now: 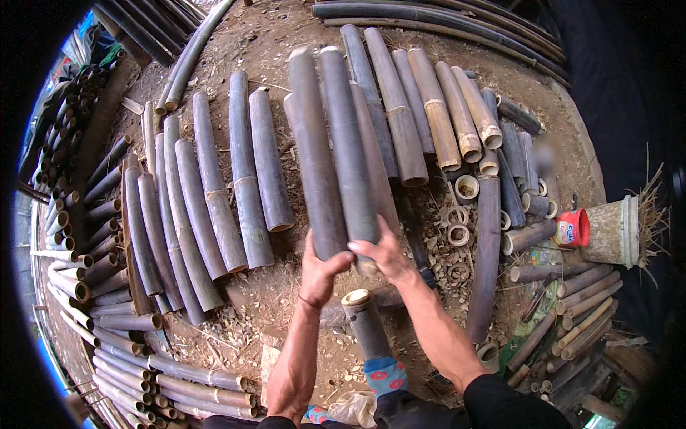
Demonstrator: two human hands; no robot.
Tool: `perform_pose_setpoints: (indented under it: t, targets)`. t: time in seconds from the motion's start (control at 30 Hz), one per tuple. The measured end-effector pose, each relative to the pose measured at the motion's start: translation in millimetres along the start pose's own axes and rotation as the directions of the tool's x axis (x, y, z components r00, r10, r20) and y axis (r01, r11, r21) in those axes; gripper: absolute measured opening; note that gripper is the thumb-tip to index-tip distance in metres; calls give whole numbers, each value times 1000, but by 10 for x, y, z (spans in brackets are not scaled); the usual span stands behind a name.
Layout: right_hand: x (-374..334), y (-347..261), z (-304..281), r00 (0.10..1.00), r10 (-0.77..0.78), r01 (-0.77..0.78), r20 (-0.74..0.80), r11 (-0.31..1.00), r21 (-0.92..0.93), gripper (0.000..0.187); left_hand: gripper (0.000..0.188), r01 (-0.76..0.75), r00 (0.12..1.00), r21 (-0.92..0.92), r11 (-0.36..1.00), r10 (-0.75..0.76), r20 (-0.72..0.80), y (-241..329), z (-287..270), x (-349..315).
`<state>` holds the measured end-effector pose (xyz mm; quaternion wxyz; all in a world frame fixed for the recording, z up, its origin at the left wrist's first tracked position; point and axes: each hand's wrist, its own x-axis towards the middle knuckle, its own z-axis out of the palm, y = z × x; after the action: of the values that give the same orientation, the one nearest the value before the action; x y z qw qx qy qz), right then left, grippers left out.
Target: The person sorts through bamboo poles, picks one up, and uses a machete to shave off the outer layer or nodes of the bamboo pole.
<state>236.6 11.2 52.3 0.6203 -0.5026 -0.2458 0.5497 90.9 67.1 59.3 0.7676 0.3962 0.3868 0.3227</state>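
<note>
Two long grey-brown bamboo tubes are held side by side, pointing away from me and blurred by motion. My left hand is closed round the near end of the left bamboo tube. My right hand grips the near end of the right bamboo tube, its thumb close to the left thumb. Just below my hands is a short bamboo piece with a pale cut top, in front of a blue sock with red patches. Behind the held tubes, another bamboo tube is partly hidden.
Bamboo tubes lie in rows to the left and right on dirt strewn with chips. Cut bamboo rings lie at right, near a red container and a dirty pale bucket. More bamboo is stacked at lower left.
</note>
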Motion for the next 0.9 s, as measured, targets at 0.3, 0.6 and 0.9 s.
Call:
perform_pose_setpoints:
  t: [0.3,0.6,0.9]
  targets:
    - [-725,-567,-669,966,-80,61,-247,995,-85,75,92,-3,970,82,997,-16,241,-82,1024,-95]
    - [-815,-215,-1432,938,-64,-5,-341,980,-198,53,102,-99,995,633,768,59,84,-866,1356,-71]
    - [-770,-431,-808,662,-731,129,-163,326,-937,52,55,32,926,465,885,149,-347,-551,440,-240]
